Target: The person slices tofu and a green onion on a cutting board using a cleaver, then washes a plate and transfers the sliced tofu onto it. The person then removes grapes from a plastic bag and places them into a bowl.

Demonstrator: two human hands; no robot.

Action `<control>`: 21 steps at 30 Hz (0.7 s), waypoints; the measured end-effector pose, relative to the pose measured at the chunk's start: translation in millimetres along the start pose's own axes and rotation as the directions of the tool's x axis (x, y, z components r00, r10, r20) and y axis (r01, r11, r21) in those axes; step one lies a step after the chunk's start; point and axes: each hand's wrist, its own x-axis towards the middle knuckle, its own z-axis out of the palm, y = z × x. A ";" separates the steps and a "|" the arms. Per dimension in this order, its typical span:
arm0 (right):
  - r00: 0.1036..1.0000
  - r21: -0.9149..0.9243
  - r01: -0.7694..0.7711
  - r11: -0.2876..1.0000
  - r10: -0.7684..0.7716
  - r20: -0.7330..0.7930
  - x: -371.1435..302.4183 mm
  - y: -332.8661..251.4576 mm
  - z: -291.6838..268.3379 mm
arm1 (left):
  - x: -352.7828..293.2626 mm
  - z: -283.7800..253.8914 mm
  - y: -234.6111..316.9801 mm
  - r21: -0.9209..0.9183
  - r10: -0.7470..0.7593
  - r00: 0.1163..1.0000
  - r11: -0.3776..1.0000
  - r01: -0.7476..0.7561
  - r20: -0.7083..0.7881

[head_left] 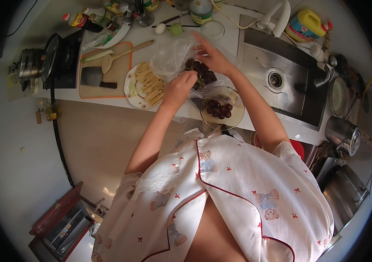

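Note:
A bunch of dark red grapes (205, 70) lies in a clear plastic bag (168, 56) on the counter. My left hand (180, 91) is closed at the near left of the bunch, its fingertips pinched at the green stems. Over the far right side of the grapes, my right hand (213, 58) is open, with fingers stretched out against the bag. Loose grapes (219, 109) sit in a clear glass bowl (237, 117) at the counter's front edge, partly under the bag's near end.
Left of the bag is a plate of pale cut strips (130, 97). Beyond it, a cutting board (122, 84) carries a cleaver (92, 77) and a wooden spatula (107, 63). An egg (160, 29) lies farther back. The steel sink (297, 98) is at right, a stove (66, 72) at left.

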 end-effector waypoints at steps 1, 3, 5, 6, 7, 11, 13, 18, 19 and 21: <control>0.999 0.037 0.029 0.999 -0.028 -0.017 2.7 1.0 -0.4 | 0.4 -0.4 1.3 -0.015 0.000 1.000 1.000 0.000 0.006; 0.943 -0.516 -0.302 0.801 0.329 -0.041 12.3 -9.5 -7.2 | -0.8 -2.2 6.4 -0.044 -0.006 1.000 0.999 0.006 0.018; 0.840 -0.708 -0.404 0.579 0.541 -0.038 20.6 -15.9 -10.2 | -4.1 -3.9 7.5 -0.011 -0.009 0.998 1.000 0.010 0.067; 0.800 -0.688 -0.409 0.600 0.599 0.048 24.4 -14.9 -14.3 | -3.9 -4.1 8.1 0.003 -0.007 0.996 1.000 0.007 0.091; 0.750 -0.666 -0.416 0.620 0.647 0.134 27.1 -13.8 -17.6 | -2.4 -3.7 8.8 -0.010 0.014 0.998 1.000 -0.013 0.064; 0.855 -0.134 -0.424 0.896 0.445 0.267 20.6 14.7 -13.2 | 7.2 -0.8 9.5 -0.033 0.093 0.996 0.995 -0.094 -0.008; 0.769 -0.189 -0.506 0.842 0.539 0.344 27.1 10.2 -17.2 | 7.5 1.3 8.4 -0.037 0.105 0.994 0.994 -0.105 -0.010; 0.734 -0.238 -0.499 0.833 0.552 0.396 26.0 1.0 -29.4 | 4.2 3.2 6.9 -0.031 0.127 0.992 0.991 -0.126 0.005; 0.750 -0.218 -0.477 0.852 0.523 0.404 24.5 1.2 -33.6 | 3.8 2.5 7.6 -0.026 0.131 0.991 0.991 -0.130 0.010; 0.770 -0.155 -0.475 0.866 0.495 0.404 21.5 -1.0 -39.7 | 2.6 0.2 9.7 -0.013 0.137 0.990 0.991 -0.136 0.019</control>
